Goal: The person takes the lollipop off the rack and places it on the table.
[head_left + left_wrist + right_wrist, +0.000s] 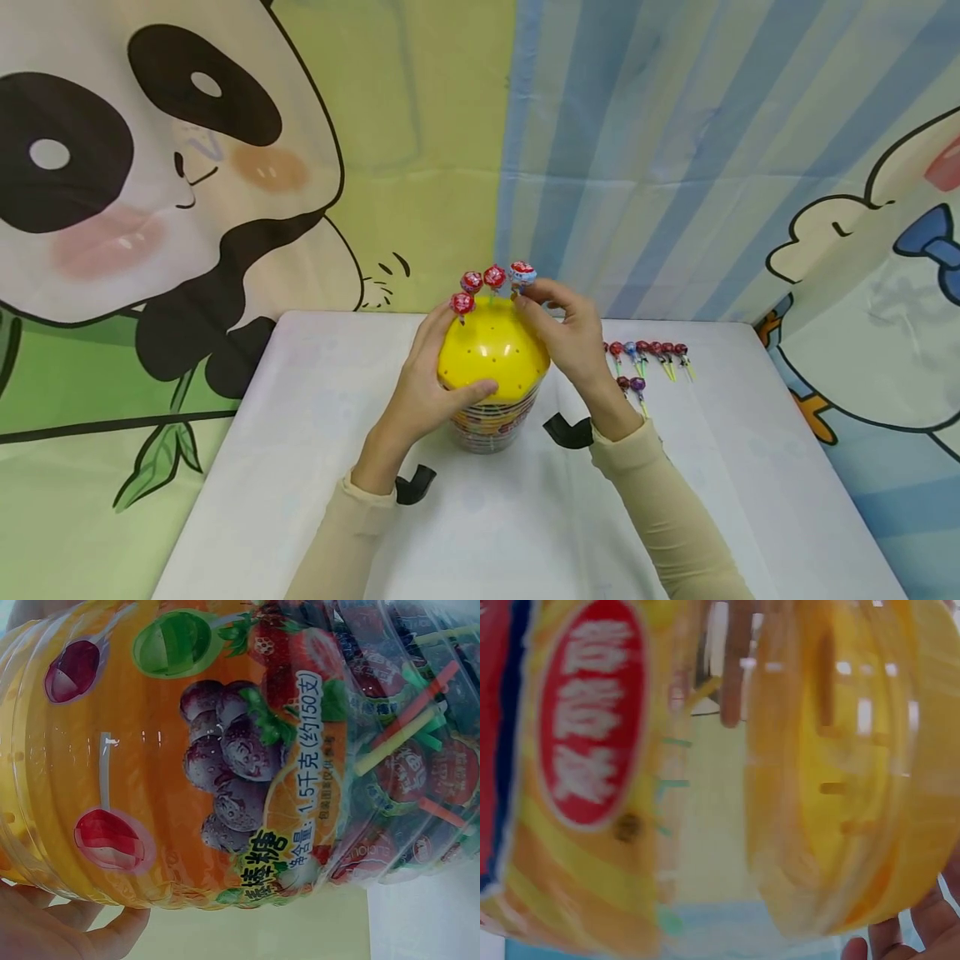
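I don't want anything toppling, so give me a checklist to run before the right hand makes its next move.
1. Jar upright on the table: ok.
2. Yellow lid steadied: ok, the left hand holds its side.
3. Red-and-blue lollipop in the grip of the right hand: ok, its fingers pinch it just below the wrapped head.
4. That lollipop's stick fully seated in a hole: cannot tell, the fingers cover it.
5. Three red lollipops standing at the lid's top: ok.
6. All lollipops off the table: not ok, spare lollipops lie at the right.

Smooth, glossy plastic lid (495, 350)
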The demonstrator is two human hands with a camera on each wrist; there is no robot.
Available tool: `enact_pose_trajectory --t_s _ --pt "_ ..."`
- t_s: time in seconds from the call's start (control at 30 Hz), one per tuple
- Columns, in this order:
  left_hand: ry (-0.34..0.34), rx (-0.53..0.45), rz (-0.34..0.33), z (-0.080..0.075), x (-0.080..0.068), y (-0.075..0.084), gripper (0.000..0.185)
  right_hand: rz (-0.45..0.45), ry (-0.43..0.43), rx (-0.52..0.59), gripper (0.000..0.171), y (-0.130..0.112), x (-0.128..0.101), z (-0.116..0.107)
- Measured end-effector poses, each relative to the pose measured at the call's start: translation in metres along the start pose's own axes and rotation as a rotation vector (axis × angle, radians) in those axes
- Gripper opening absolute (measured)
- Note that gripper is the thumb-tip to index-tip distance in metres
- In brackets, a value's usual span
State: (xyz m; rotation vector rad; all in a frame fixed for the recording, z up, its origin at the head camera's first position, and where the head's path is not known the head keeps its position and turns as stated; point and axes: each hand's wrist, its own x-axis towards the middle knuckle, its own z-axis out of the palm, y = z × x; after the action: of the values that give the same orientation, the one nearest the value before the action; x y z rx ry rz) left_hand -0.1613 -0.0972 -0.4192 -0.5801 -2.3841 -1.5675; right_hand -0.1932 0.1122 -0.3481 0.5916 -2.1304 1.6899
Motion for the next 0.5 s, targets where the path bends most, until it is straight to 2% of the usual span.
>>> enact_pose_trajectory --t_s 0.1,0.2,0.3,0.5 --pt "0.000 0.000 0.003 0.001 0.001 0.001 0.098 -0.043 0.035 -0.008 0.012 -0.016 -0.001 -0.005" --pt "0.002 0.001 0.000 0.001 0.001 0.001 0.097 -0.075 0.053 -0.019 0.012 -0.019 -0.003 -0.012" --pt "0.007 0.008 -0.003 0.001 0.001 0.002 0.097 -0.078 0.056 -0.031 0.012 -0.015 -0.006 -0.020" --pt "0.011 0.016 -0.011 0.000 0.000 0.003 0.097 -0.026 0.088 -0.047 0.010 0.000 -0.020 -0.042"
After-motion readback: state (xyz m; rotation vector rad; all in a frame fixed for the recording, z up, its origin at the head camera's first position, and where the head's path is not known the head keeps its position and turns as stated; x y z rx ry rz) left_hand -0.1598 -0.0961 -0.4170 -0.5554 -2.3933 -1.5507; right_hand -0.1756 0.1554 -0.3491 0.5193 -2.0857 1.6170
